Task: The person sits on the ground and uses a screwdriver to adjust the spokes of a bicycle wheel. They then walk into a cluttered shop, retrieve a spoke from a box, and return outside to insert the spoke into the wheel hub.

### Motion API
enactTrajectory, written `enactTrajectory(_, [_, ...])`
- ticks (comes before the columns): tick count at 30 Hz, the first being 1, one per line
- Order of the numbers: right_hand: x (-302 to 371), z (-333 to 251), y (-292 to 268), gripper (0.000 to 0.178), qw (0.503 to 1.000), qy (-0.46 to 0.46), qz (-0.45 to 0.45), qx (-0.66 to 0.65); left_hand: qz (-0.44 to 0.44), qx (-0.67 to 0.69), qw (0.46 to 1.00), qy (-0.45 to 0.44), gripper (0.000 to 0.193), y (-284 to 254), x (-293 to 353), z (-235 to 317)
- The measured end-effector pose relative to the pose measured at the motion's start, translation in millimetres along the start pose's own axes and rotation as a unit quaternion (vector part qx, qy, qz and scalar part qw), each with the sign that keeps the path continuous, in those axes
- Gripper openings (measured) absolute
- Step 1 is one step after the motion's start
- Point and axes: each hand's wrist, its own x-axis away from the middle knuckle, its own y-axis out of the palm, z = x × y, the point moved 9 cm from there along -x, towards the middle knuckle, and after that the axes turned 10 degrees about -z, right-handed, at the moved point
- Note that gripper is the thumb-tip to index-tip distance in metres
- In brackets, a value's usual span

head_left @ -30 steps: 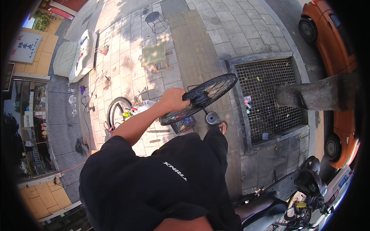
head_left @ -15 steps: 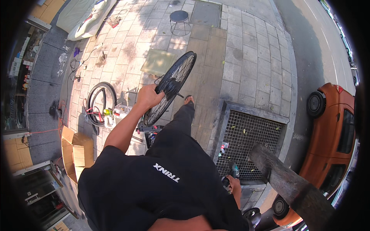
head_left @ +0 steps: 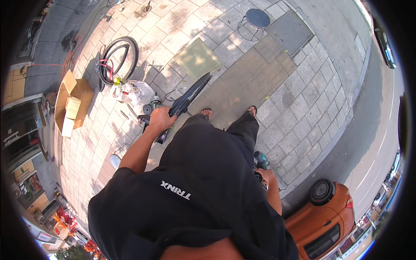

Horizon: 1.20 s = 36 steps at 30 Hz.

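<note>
Wheel (head_left: 190,96) and left hand (head_left: 162,118) meet in the head view: my fingers curl around its near part, though I can't tell which part, since the wheel shows almost edge-on. Its long axis slants up and to the right from my grip, away from my body, the far end reaching toward the pale green seat (head_left: 198,58). My left hand is clearly the nearer one.

My right hand (head_left: 268,177) hangs by my right hip, well apart from the wheel, with my legs between. Its fingers wrap a teal-and-black power tool (head_left: 261,160); how firmly they close, I can't tell. So the wheel lies ahead and to the left of my right hand, and just ahead of my left. Beyond my left hand sit a white container (head_left: 143,92) and a loose tire (head_left: 132,51).
</note>
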Motion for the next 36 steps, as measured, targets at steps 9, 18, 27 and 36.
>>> enactTrajectory(9, [-38, -351, -229, 0.064, 0.877, -0.058, 0.032, 0.477, 0.128, 0.185, 0.940, -0.258, 0.037, 93, 79, -25])
enactTrajectory(18, [-43, -606, -202, 0.066, 0.704, -0.197, 0.080, 0.678, 0.191, 0.316, 0.802, -0.469, 0.041, 208, 109, 0])
enactTrajectory(27, [-202, -768, -47, 0.058, 0.586, -0.176, 0.091, 0.786, 0.196, 0.411, 0.667, -0.590, 0.042, 336, 85, 32])
enactTrajectory(36, [-396, -889, 72, 0.060, 0.540, -0.297, 0.107, 0.781, 0.299, 0.431, 0.588, -0.616, 0.027, 361, 52, 70])
